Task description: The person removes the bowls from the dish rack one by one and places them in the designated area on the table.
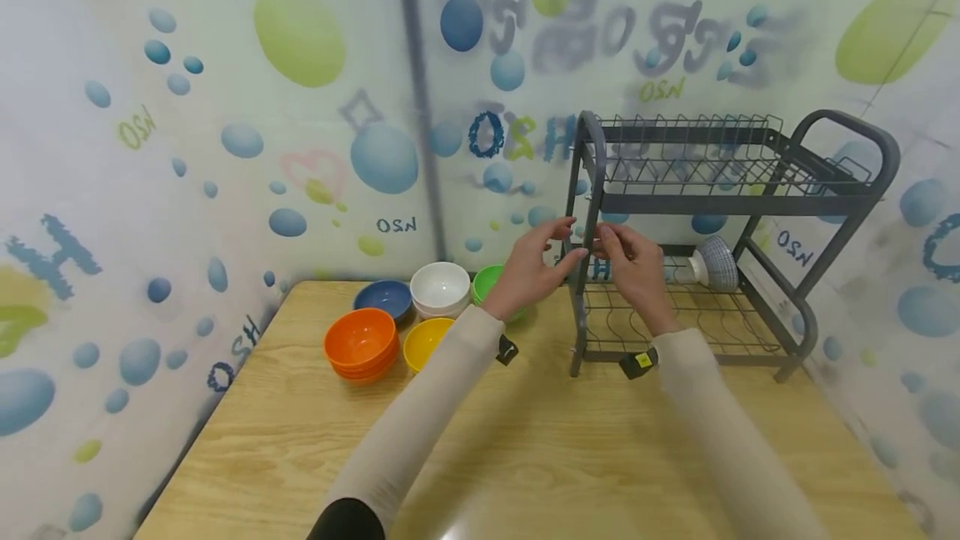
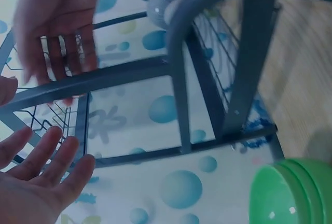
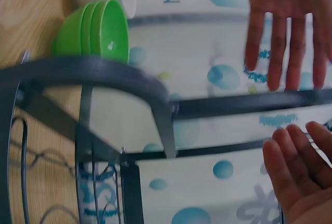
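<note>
A dark grey two-tier dish rack [image 1: 693, 205] stands at the right of the table, and both hands are at its left-end frame. My left hand [image 1: 531, 267] is on the outer side of the left upright, its fingers loosely extended in the left wrist view. On the inner side is my right hand [image 1: 637, 273], with relaxed, slightly bent fingers [image 3: 285, 167]. Neither hand holds anything; whether the fingertips touch the bar cannot be told. A blue-patterned bowl [image 1: 718, 265] lies tipped on its side on the rack's lower tier, right of the right hand.
Left of the rack are stacked orange bowls [image 1: 360, 340], a blue bowl [image 1: 384, 297], white bowls [image 1: 440, 286], a yellow bowl [image 1: 422, 343] and stacked green bowls [image 2: 290, 193]. They stand on a wood-grain table [image 1: 510, 457]. A patterned curtain [image 1: 300, 148] hangs behind.
</note>
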Motion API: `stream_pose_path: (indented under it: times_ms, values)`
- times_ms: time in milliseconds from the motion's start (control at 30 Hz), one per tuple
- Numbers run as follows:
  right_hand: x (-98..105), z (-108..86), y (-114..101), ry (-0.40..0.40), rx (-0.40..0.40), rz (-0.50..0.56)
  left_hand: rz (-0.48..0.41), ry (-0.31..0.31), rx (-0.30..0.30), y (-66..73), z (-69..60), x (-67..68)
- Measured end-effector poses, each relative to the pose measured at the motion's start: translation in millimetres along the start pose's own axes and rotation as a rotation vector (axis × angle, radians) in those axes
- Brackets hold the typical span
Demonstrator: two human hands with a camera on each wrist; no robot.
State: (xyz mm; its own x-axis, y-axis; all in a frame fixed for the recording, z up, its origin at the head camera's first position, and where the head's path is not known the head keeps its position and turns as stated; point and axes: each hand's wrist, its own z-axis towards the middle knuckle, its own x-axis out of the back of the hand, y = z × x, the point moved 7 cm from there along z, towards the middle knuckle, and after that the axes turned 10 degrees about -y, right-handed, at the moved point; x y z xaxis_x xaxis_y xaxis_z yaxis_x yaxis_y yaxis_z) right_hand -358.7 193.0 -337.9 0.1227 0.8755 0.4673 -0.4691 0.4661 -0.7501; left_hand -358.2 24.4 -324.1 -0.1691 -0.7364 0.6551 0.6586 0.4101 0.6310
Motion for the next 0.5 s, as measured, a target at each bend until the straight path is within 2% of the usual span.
stream_pose_path:
  times_ms: [100,233,400,500]
  values:
    - [10,-2.1,7,-0.003,0.0,-0.054,-0.048,-0.004,0.0,5.5,11.3,-2.0]
    - [26,-1.2,19,-0.03,-0.013,-0.175,-0.118,0.007,-0.02,11.5,24.1,-4.9]
    - [48,3.0,39,-0.055,0.046,-0.354,-0.183,0.075,-0.048,15.0,33.2,-6.7]
    - [61,2.3,52,-0.052,0.061,-0.401,-0.208,0.115,-0.049,15.0,34.0,-7.1]
